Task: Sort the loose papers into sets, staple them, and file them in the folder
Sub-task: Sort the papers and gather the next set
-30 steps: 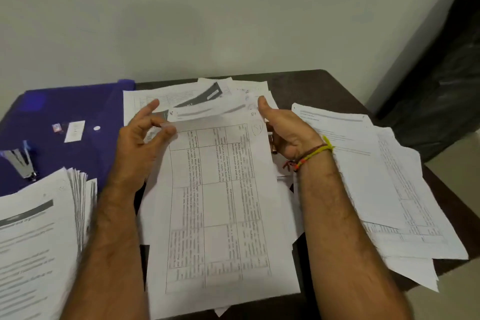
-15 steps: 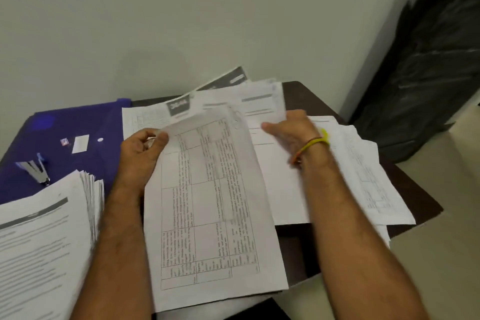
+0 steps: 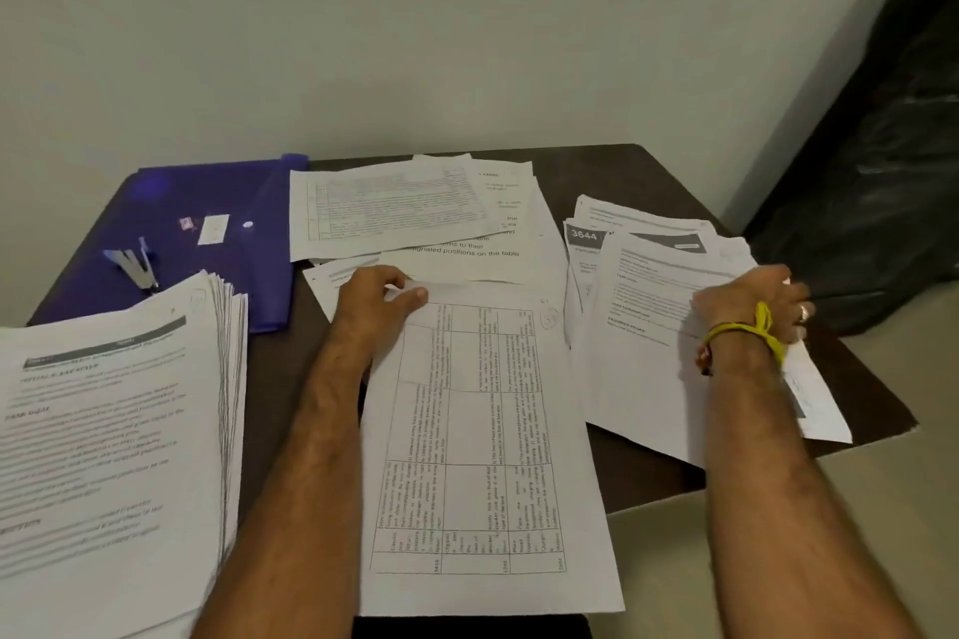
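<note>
Papers, head view: table-grid sheet (image 3: 482, 436) lies w/ long axis running away from the person, far edge pinched by left hand (image 3: 376, 298), thumb on top, fingers curled over the edge. Right hand (image 3: 752, 304) is off to the right, resting on the right-side pile (image 3: 648, 327); fingers at its far edge, can't tell if gripping or just pressing. Thick stack (image 3: 114, 420) sits left of left hand, so left arm is nearer it. Purple folder (image 3: 218, 202) and stapler (image 3: 135, 265) lie beyond-left of left hand. More loose sheets (image 3: 405, 213) just beyond left hand. Judgement: still sorting; nothing here looks stapled yet.
</note>
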